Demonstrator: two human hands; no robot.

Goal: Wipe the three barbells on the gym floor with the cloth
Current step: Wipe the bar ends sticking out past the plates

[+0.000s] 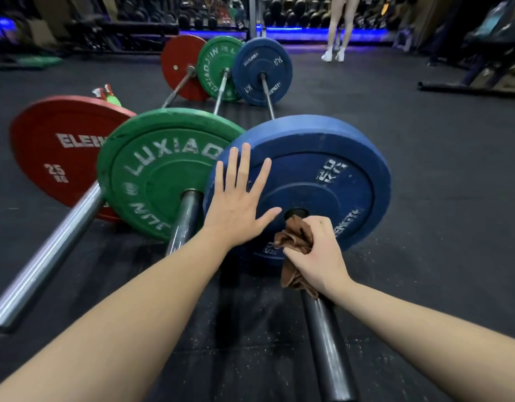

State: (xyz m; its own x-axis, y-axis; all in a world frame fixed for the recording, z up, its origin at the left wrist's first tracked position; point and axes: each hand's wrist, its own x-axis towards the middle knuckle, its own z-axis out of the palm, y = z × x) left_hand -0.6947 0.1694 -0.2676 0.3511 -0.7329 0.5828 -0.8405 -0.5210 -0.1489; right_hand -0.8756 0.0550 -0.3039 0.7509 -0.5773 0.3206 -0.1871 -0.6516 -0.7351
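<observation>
Position: cloth (294, 237) at blue plate (337, 158) hub
Barbell sleeve (329, 349) runs toward the person; right hand (317, 256) clasps cloth round it, left hand (239, 210) flat on plate.

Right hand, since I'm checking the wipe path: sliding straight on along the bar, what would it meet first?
The near blue plate, at its hub. The right hand grips the cloth round the bar just before it; gap unclear.

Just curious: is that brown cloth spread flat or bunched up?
Bunched: the right hand grips the cloth crumpled on the bar.
</observation>
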